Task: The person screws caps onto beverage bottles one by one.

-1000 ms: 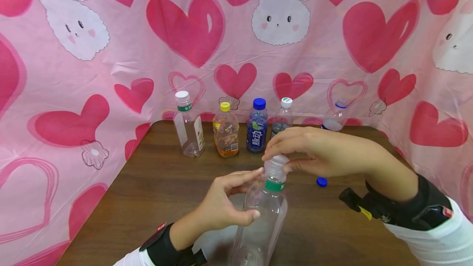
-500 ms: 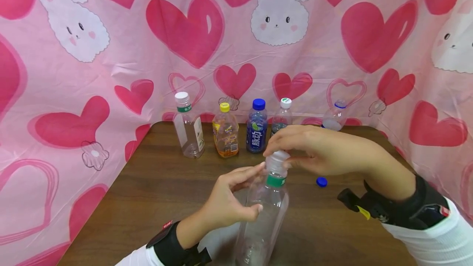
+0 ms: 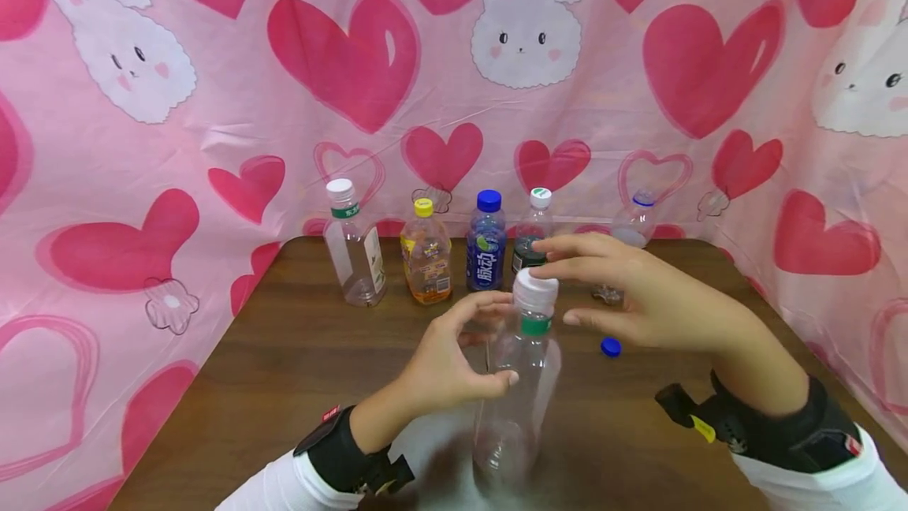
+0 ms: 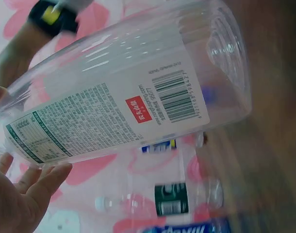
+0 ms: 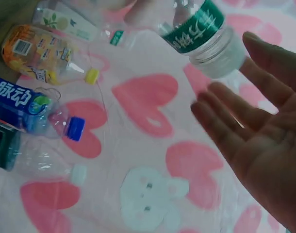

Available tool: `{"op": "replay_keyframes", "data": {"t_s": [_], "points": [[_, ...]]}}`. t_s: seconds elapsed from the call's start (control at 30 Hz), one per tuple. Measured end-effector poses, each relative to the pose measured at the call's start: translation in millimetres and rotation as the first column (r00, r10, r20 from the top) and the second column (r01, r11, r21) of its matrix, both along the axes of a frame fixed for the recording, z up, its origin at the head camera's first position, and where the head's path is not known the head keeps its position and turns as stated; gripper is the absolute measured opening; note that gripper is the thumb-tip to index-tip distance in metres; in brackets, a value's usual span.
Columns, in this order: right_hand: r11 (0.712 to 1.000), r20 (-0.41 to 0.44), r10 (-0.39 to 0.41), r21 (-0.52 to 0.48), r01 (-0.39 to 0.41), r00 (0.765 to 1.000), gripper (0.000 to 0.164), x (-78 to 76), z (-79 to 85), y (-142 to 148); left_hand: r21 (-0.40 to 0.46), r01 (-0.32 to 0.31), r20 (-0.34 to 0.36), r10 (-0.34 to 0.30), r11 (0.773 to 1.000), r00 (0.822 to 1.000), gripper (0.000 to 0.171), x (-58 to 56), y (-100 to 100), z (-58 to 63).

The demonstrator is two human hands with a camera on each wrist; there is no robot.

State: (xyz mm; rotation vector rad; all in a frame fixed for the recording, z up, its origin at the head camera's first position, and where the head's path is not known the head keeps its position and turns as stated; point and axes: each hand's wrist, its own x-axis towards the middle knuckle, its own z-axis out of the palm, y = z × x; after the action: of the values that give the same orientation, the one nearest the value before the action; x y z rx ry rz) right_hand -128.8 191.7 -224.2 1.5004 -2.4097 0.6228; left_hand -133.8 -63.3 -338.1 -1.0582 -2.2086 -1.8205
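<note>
A large clear plastic bottle [image 3: 514, 400] with a green neck band stands nearly upright in front of me, a white cap [image 3: 535, 290] on its mouth. My left hand [image 3: 454, 361] holds it below the neck, thumb on the near side and fingers behind. The left wrist view shows the bottle's white label [image 4: 109, 111] and barcode close up. My right hand [image 3: 631, 290] is spread beside the cap with its fingers extended; in the right wrist view the fingers [image 5: 235, 121] stand apart from the cap. Whether one fingertip touches the cap's top is hard to tell.
Along the table's back stand a clear bottle with a white cap [image 3: 355, 251], an orange-labelled bottle [image 3: 427, 259], a blue bottle [image 3: 486, 247], a dark-labelled bottle [image 3: 534, 231] and a bottle [image 3: 634, 219] partly behind my right hand. A loose blue cap [image 3: 611, 347] lies on the brown table [image 3: 319, 385].
My right fingers have loosened from the cap and spread away to the right. The bottle has risen slightly in the head view and stands more upright, my left hand moving with it.
</note>
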Motion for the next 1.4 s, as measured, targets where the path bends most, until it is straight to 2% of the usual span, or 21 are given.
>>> {"op": "replay_keyframes", "data": {"t_s": [0.07,0.2,0.33,0.43,0.57,0.63,0.7,0.8,0.97,1.03,1.2,1.27,1.33,1.4], "points": [[0.998,-0.019,-0.039,-0.049,0.038,0.999,0.057,6.0,-14.1,8,-0.006,-0.05,-0.009,0.05,0.999,0.999,0.073,-7.0,-5,0.9],[0.995,0.04,-0.062,-0.071,0.065,0.997,0.058,22.3,-47.8,18,-0.006,-0.118,-0.03,0.118,0.993,0.993,0.072,-23.6,-12,2.1],[0.996,0.094,-0.058,-0.069,0.064,0.994,0.055,37.5,-81.4,18,-0.022,-0.139,-0.026,0.138,0.99,0.99,0.071,-39.6,-6,1.6],[0.996,0.071,-0.046,-0.07,0.051,0.996,0.05,44.1,-102.0,13,-0.05,-0.153,-0.028,0.152,0.987,0.988,0.07,-50.1,5,2.0],[0.996,0.07,-0.041,-0.082,0.046,0.997,0.045,48.9,-119.6,6,-0.089,-0.16,-0.05,0.156,0.983,0.987,0.072,-61.8,22,5.3],[0.994,0.096,-0.032,-0.096,0.042,0.995,0.045,50.4,-125.2,4,-0.118,-0.165,-0.068,0.158,0.979,0.985,0.074,-67.2,31,7.5],[0.994,0.121,-0.021,-0.101,0.033,0.992,0.047,51.3,-130.6,2,-0.158,-0.178,-0.097,0.164,0.971,0.982,0.075,-73.3,41,9.3],[0.996,0.146,-0.012,-0.089,0.026,0.989,0.048,52.0,-137.4,0,-0.213,-0.225,-0.172,0.191,0.951,0.967,0.076,-83.5,57,11.6],[0.997,0.177,-0.019,-0.075,0.033,0.984,0.044,52.1,-144.5,-3,-0.256,-0.325,-0.265,0.257,0.91,0.929,0.072,-102.4,88,13.6],[0.997,0.22,-0.028,-0.066,0.043,0.975,0.042,52.2,-145.7,-4,-0.275,-0.378,-0.303,0.293,0.884,0.907,0.072,-110.5,100,12.5],[0.998,0.304,-0.042,-0.041,0.057,0.952,0.04,52.7,-148.5,-4,-0.321,-0.519,-0.404,0.381,0.792,0.832,0.071,-128.2,128,5.5],[0.998,0.297,-0.037,-0.039,0.051,0.954,0.041,52.5,-150.4,-5,-0.345,-0.568,-0.438,0.407,0.747,0.801,0.072,-133.2,137,1.8],[0.998,0.316,-0.037,-0.042,0.053,0.948,0.043,52.5,-152.0,-5,-0.365,-0.605,-0.463,0.426,0.708,0.778,0.072,-136.8,145,-1.9],[0.998,0.298,-0.035,-0.046,0.051,0.954,0.044,52.3,-153.8,-6,-0.377,-0.628,-0.477,0.439,0.681,0.762,0.072,-139.2,152,-5.3]]}}
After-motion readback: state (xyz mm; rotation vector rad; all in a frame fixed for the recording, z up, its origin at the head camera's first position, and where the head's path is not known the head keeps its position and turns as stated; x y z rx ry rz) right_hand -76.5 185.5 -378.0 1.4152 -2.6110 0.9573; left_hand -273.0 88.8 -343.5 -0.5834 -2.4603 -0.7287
